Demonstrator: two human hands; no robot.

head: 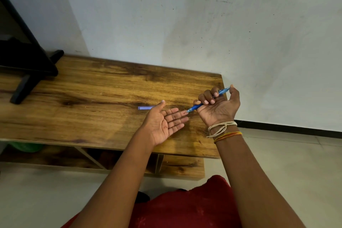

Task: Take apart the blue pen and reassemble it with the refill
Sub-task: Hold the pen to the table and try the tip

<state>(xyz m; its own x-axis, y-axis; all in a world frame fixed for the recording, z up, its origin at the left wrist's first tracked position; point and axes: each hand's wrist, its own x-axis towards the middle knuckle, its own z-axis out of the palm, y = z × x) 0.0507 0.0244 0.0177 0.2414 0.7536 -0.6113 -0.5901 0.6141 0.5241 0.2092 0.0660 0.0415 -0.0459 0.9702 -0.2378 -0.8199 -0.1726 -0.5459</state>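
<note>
My right hand is closed in a fist around the blue pen, thumb at its rear end near the table's right edge. The pen slants down to the left, and its tip touches a fingertip of my left hand. That hand is palm up with fingers spread, holding nothing, above the wooden table. A small pale blue pen cap lies flat on the table just left of my left thumb. No separate refill is visible.
A black stand with splayed feet occupies the table's back left corner. A white wall rises behind the table. A lower shelf sits under the tabletop, with something green at the far left. Red clothing covers my lap.
</note>
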